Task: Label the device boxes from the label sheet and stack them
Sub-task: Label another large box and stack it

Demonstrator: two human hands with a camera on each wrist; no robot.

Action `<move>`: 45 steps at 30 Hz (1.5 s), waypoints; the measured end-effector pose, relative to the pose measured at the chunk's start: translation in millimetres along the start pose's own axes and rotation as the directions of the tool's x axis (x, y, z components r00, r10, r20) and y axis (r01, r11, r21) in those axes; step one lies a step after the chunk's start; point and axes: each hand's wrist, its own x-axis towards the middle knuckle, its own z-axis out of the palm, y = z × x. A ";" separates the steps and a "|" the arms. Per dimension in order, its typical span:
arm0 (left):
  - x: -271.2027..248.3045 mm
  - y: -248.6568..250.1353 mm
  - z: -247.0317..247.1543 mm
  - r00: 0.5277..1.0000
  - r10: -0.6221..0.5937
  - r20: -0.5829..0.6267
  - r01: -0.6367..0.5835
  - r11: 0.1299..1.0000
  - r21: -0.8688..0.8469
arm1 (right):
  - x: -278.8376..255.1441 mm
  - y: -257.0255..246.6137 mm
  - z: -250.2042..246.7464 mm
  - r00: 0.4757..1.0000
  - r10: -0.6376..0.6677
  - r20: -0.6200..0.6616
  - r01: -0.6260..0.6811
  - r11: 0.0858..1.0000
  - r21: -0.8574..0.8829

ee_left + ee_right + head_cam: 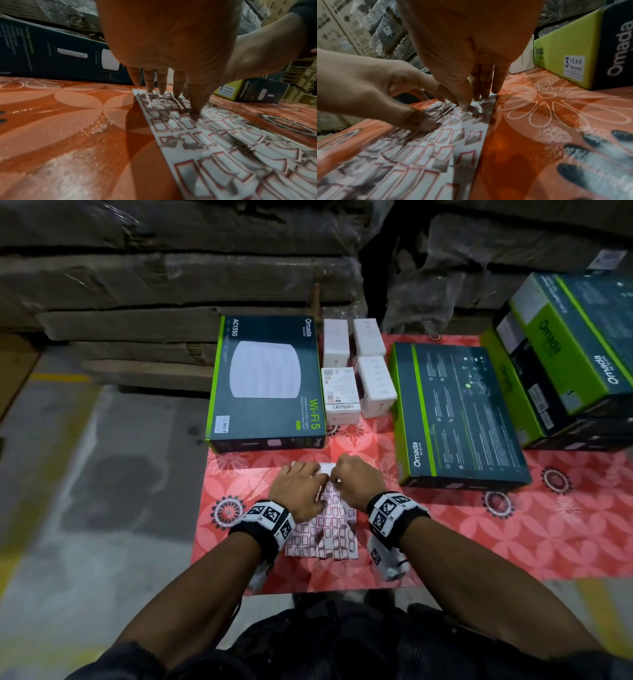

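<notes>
A white label sheet [325, 530] with red-framed labels lies on the red floral cloth in front of me. My left hand [301, 484] presses it flat, fingers [162, 86] straight and thumb down on the labels. My right hand [352, 477] is at the sheet's far end, where thumb and forefinger [464, 104] pinch a lifted label [473, 108]. A dark Omada device box [267, 381] bearing a small white label [224, 424] lies at the back left. Another Omada box [459, 412] lies face down to the right.
A tilted stack of Omada boxes [565, 354] stands at the far right. Several small white boxes [358, 371] sit between the two flat device boxes. Wrapped cartons [178, 275] form a wall behind. The cloth [513, 525] ends at a grey floor on the left.
</notes>
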 end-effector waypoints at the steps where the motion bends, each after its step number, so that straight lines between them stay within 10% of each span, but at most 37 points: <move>1: 0.3 -0.1 -0.1 1.000 0.001 0.001 -0.001 1.000 0.000 | -0.4 -0.6 -0.1 1.000 0.001 -0.004 -0.001 1.000 -0.010; 22: -1.2 2.6 -5.8 1.000 -0.011 0.012 0.010 1.000 0.012 | -6.2 10.4 -15.8 0.994 0.056 0.095 -0.079 0.963 0.256; 28: 1.1 6.8 -11.4 1.000 -0.014 -0.015 0.014 1.000 0.018 | -5.3 21.0 -34.6 0.976 0.196 -0.099 -0.118 0.850 0.514; 33: 9.5 11.1 -18.3 0.993 0.001 -0.115 0.000 1.000 0.012 | -10.0 44.8 -60.2 0.865 0.409 -0.291 -0.104 0.713 0.694; 39: 32.6 37.4 -39.5 0.978 0.153 -0.142 -0.159 0.987 -0.030 | -44.1 99.3 -63.6 0.616 0.674 -0.408 -0.143 0.605 0.783; 45: 69.0 89.5 -61.8 0.911 0.339 -0.235 -0.362 0.930 -0.061 | -99.7 139.4 -39.8 0.537 0.764 -0.357 -0.286 0.563 0.776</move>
